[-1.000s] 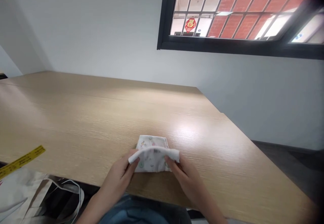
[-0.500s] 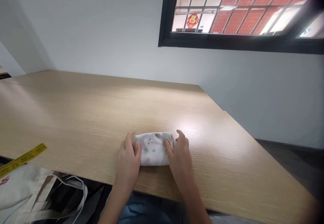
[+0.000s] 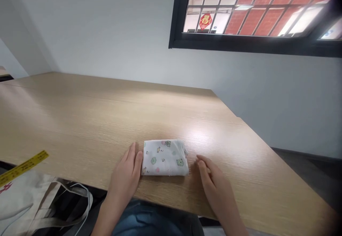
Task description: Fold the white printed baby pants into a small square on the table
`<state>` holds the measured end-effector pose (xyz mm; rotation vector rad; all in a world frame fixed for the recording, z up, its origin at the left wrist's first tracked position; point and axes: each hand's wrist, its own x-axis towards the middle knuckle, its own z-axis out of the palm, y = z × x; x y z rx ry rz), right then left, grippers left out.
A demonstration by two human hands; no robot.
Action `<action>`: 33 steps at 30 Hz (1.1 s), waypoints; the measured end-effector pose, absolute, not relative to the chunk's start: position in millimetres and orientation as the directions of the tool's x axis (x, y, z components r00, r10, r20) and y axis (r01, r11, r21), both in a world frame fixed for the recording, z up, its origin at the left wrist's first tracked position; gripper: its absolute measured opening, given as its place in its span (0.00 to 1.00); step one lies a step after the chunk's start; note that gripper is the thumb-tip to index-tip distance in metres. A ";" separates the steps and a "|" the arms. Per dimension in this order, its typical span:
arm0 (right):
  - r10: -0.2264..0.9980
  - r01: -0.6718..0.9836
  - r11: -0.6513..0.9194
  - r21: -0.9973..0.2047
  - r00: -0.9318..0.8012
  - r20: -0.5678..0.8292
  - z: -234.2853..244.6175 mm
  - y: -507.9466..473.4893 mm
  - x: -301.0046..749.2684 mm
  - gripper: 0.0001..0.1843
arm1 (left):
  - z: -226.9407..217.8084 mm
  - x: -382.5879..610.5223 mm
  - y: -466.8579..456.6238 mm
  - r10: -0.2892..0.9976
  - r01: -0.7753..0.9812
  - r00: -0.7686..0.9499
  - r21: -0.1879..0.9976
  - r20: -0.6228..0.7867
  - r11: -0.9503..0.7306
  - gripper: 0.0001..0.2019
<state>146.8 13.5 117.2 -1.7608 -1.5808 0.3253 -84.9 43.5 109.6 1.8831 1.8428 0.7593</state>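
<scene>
A small white cloth (image 3: 165,157) printed with little coloured animals lies folded into a neat rectangle near the front edge of the wooden table (image 3: 80,122). My left hand (image 3: 126,177) rests flat on the table with fingers stretched out, its fingertips touching the cloth's left side. To the right of the cloth my right hand (image 3: 215,182) lies flat and open, a short gap away from it. Neither hand holds anything.
A yellow measuring tape (image 3: 22,167) hangs off the table's front edge at the left. Below it a white tote bag (image 3: 34,204) with straps sits on the floor. A white wall and a barred window (image 3: 253,11) stand behind the table.
Both hands folded the cloth over and pressed it flat, then let go. They have now slid off to either side, leaving the folded cloth lying on the table.
</scene>
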 end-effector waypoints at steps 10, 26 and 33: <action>0.947 0.749 0.241 -0.617 -0.044 0.317 109.6 -2.2 104.0 0.15 | 135.2 -55.3 53.9 0.969 0.774 0.142 0.588 0.202 -0.236 0.15; 0.999 0.579 -0.030 -0.815 0.045 -0.005 127.8 13.1 117.9 0.19 | 115.1 -10.0 24.4 0.994 0.775 0.030 0.625 0.109 -0.092 0.20; 0.881 0.451 -0.199 -0.870 0.471 0.043 82.3 -69.1 234.9 0.20 | 83.0 81.0 -26.3 0.714 0.542 0.463 0.470 0.525 -0.697 0.18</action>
